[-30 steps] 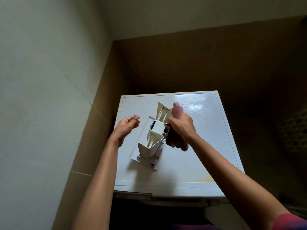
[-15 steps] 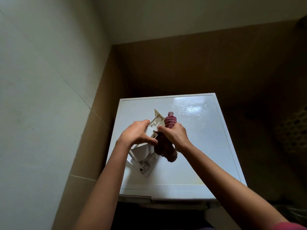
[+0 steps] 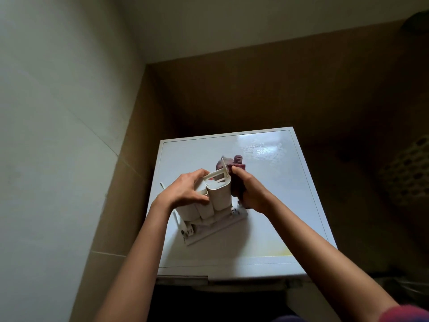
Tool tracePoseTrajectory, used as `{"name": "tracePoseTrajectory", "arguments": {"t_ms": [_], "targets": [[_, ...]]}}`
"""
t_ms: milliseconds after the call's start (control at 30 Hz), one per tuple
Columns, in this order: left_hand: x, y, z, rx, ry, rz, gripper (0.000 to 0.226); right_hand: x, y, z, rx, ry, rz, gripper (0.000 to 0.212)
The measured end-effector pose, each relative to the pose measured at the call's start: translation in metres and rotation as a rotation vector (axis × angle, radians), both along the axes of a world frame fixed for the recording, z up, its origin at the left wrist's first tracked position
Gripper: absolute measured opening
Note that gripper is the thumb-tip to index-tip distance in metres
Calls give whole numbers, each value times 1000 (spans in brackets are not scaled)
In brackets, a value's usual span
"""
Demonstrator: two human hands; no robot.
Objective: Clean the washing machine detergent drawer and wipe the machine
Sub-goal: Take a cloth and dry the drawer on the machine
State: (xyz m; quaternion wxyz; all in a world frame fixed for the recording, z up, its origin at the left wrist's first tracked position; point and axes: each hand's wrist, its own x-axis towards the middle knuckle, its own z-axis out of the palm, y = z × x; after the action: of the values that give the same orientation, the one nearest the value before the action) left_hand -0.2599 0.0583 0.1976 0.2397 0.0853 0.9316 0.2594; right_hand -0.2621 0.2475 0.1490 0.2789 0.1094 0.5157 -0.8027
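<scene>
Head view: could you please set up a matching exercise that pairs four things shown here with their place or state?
Things
1. detergent drawer
2. red cloth
3. washing machine top
4. perforated basket

Places or states
A. in shadow at the right edge of the view
B. bunched in the right hand, against the drawer's side
C. propped upright, gripped by the left hand
D. glossy white, with a yellowish stain near its front edge

Pairs: 1-C, 2-B, 3-D, 4-A.
</scene>
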Motion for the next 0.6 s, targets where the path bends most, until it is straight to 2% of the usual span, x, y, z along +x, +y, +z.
{"name": "tracePoseTrajectory", "arguments": {"t_ms": [67,167,233,300,400,500,600], "targets": [[2,-2,-5,41,26,35,55,3,-4,-6,-118,5,-95,43],[6,-3,-12,62,64,59,54,13,-15,-21,-214,-14,-183,48],[7,-4,-15,73,78,84,55,18,-20,-28,-181,-55,-206,47],[6,-6,-18,70,87,104,57,16,-21,-37,-54,-108,-213,48],[6,-7,-18,79,125,148,63,4,-23,-43,33,-142,-157,48],[5,-10,-16,129,171,230,61,-7,-28,-23,40,-68,-124,43],[2,-14,-14,219,209,308,65,-5,-38,-7,36,84,-124,47]]}}
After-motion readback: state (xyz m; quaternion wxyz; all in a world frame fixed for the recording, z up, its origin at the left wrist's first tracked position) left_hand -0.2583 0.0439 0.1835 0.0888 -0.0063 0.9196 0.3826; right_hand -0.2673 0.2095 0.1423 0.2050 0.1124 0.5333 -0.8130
